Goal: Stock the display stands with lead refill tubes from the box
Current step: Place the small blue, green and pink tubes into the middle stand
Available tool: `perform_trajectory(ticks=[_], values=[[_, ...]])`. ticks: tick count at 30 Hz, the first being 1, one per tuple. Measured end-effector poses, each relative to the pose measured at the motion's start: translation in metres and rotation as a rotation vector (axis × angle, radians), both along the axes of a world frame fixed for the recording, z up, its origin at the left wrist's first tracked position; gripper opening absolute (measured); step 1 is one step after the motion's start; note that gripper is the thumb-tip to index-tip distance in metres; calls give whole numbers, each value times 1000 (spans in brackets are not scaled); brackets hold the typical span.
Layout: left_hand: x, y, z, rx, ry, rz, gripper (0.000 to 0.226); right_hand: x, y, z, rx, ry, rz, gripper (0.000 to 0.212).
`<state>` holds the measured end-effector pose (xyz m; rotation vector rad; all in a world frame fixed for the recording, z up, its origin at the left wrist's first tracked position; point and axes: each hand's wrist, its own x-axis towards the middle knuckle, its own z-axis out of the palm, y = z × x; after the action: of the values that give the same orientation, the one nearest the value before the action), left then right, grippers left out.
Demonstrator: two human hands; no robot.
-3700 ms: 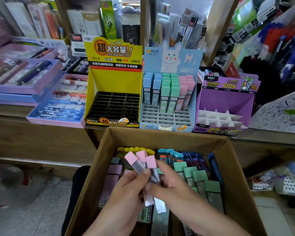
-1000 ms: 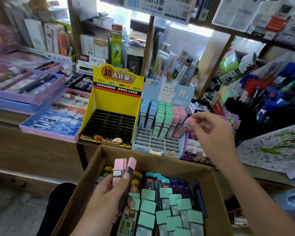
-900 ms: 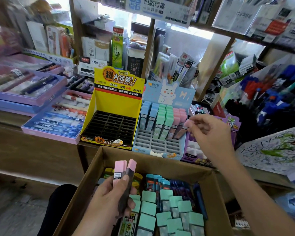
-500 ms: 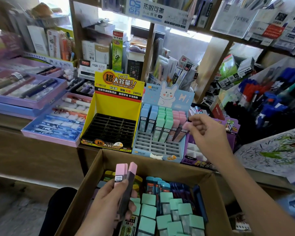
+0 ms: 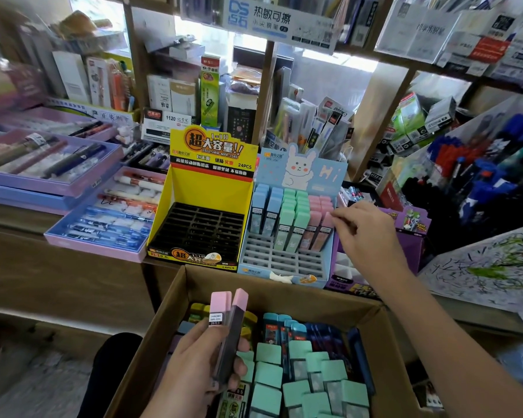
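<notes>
Left hand (image 5: 203,369) grips two pink-capped tubes (image 5: 228,315) upright above the cardboard box (image 5: 284,286), caps clear of the fingers. Right hand (image 5: 366,236) at the blue display stand (image 5: 284,262): its fingertips (image 5: 340,214) appear to pinch the cap of a slotted pink tube (image 5: 322,232) in the rightmost column.

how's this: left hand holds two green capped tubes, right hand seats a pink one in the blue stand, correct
No: the head view shows the left hand holding two pink-capped tubes, not green; the right hand seats a pink tube in the blue stand.
</notes>
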<state>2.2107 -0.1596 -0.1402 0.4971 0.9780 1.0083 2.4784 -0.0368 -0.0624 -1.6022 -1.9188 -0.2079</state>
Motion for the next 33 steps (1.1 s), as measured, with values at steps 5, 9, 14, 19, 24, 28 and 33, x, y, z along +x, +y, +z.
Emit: perform_trajectory(ticks=[5, 9, 14, 19, 24, 28, 33], values=[[3, -2, 4, -4, -17, 0, 24, -9, -17, -3, -7, 165, 14, 13], [4, -2, 7, -25, -37, 13, 24, -34, -59, -17, -210, 524, 119, 13], [8, -5, 8, -4, 34, -29, 42, -60, -99, -55, -669, 818, 190, 13], [10, -9, 12, 75, 208, -149, 46, -66, -106, -73, -893, 1178, 318, 18], [8, -11, 7, 159, 329, -199, 37, -63, -104, -80, -900, 1247, 354, 25], [8, -11, 1, 118, 308, -159, 47, -58, -101, -84, -873, 1268, 374, 25], [9, -5, -11, -56, 234, -33, 34, -55, -96, -85, -763, 1323, 350, 24]])
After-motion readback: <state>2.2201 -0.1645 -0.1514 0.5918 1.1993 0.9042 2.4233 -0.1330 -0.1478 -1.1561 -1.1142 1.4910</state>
